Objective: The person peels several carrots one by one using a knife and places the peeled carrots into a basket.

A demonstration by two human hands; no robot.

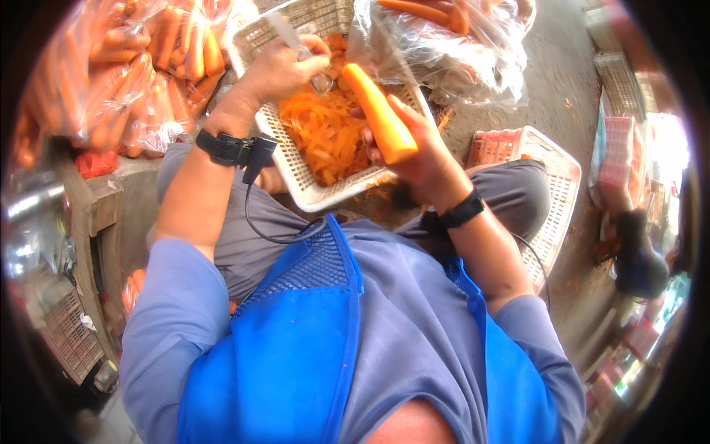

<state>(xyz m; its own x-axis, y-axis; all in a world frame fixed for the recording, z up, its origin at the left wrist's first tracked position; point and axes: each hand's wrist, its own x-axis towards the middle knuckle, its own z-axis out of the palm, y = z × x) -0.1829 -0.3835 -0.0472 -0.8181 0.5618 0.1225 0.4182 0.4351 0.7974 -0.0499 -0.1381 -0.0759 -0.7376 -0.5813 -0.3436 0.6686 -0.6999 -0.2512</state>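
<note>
My left hand point(288, 69) grips a flat silvery tool point(284, 30), one end pointing up and away, the other below my fingers. Blur hides whether it is a peeler or a knife. In my right hand point(419, 141) lies a smooth, bright orange carrot point(377, 114), its thick end toward me and narrow end pointing up and left. The tool and carrot are apart. Both are over a white slotted plastic basket point(305, 201) between my legs. Inside it is a heap of orange carrot peelings point(321, 136).
Clear bags of carrots point(119, 77) are piled at far left. Another plastic bag point(471, 61) with carrots lies beyond the basket. A red-and-white crate point(549, 161) stands by my right knee. Wooden furniture point(89, 205) is at left; a blurred person point(638, 261) is far right.
</note>
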